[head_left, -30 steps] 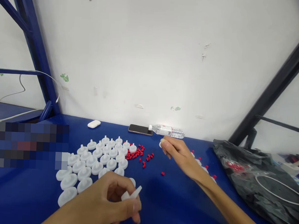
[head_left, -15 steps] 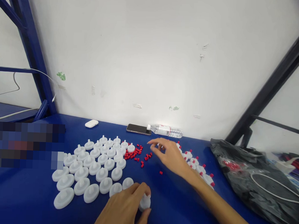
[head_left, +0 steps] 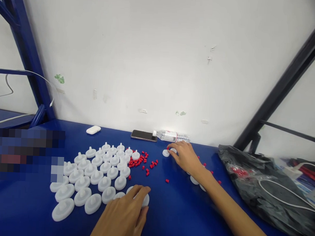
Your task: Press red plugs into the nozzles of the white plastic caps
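My left hand (head_left: 123, 210) is bent over the front edge of a group of white plastic disc filters (head_left: 93, 203), each with a short nozzle standing up. Its thumb and fingers are closed around one white disc filter (head_left: 145, 201), which they partly cover. Farther back, my right hand (head_left: 185, 159) has its thumb and index fingertips at the red cap (head_left: 168, 148) of another white disc filter (head_left: 166, 153). More red-capped disc filters (head_left: 194, 180) are partly hidden behind the right hand and forearm. Small red caps (head_left: 137, 162) lie loose between the two groups.
Along the wall lie a white case (head_left: 93, 130), a phone (head_left: 143, 135) and a clear bottle (head_left: 169, 136). A black plastic bag (head_left: 244, 191), with a white cable on it, covers the right side. A single red cap (head_left: 167, 181) lies mid-table.
My right hand has moved right and slightly away from me, uncovering the red-capped filter by its fingertips. My left hand has shifted left and slightly forward, still around a disc filter.
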The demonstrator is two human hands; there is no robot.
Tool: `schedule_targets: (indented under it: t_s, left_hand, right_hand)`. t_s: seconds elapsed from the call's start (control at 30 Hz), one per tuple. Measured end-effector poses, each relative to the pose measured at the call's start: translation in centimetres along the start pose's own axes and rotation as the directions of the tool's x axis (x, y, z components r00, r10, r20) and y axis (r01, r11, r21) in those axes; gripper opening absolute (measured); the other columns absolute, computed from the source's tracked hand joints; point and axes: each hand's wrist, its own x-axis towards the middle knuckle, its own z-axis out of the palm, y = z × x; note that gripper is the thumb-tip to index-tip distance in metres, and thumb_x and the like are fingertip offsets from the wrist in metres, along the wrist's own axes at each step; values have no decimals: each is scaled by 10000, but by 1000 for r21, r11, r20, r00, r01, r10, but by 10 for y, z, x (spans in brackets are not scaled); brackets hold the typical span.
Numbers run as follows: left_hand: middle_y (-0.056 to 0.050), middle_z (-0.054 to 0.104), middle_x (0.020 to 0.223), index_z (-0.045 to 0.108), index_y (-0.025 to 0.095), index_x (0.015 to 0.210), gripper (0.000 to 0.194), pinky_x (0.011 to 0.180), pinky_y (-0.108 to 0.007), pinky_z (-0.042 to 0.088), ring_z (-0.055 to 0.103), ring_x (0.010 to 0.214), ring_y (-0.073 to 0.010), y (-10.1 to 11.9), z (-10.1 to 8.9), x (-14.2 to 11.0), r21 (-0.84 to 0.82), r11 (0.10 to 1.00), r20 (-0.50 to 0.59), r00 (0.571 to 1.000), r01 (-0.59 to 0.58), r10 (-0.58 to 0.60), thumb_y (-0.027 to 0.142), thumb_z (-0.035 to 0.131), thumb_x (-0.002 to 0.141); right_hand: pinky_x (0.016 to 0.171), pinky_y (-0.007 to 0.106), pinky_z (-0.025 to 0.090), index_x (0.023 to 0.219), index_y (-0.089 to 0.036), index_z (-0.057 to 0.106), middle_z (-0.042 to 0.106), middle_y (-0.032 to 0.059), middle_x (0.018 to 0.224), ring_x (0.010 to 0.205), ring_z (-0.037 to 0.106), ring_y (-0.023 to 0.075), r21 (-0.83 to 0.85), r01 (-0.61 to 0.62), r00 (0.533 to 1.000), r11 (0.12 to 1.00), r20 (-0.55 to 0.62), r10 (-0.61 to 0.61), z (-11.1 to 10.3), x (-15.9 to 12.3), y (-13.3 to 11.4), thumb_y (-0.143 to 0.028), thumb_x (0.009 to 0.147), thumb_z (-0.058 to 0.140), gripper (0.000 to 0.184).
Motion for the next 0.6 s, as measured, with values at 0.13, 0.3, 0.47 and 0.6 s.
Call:
schedule_targets:
  t_s: [0.13,0.3,0.47,0.6]
  left_hand:
    - [-73,722,1322,635,258,1350,410,757,-369,650,789,936,-257,1,-2,-2,14,1000,-49,999,-13,14,227,425,999]
    - [-57,712,1330,622,282,1352,386,689,-347,637,791,860,-230,-2,-14,-2,16,1000,-229,973,-25,28,358,403,1043]
    - [-48,717,1302,550,279,1444,495,659,-307,598,733,672,-162,-6,-33,2,-91,995,-322,945,30,-58,502,515,1004]
    - [11,774,967,719,274,1201,350,599,-257,538,648,565,-124,-12,-39,5,-205,978,-205,974,50,-93,502,577,978]
  right_hand:
    - [986,499,418,946,-204,759,780,83,927,985,679,305,50,-10,999,999,-39,12,-5,3,-6,-261,984,622,154]
    - [875,367,495,976,-227,739,788,30,949,915,712,226,253,-3,994,967,-106,31,-23,-2,-36,-357,999,619,179]
    - [845,333,506,913,-234,786,781,20,914,882,707,200,757,71,994,650,3,-112,-37,-20,-85,-354,909,752,125]
    - [794,317,492,900,-232,778,765,14,874,834,679,182,812,87,983,578,24,-181,-37,-30,-103,-343,907,758,114]
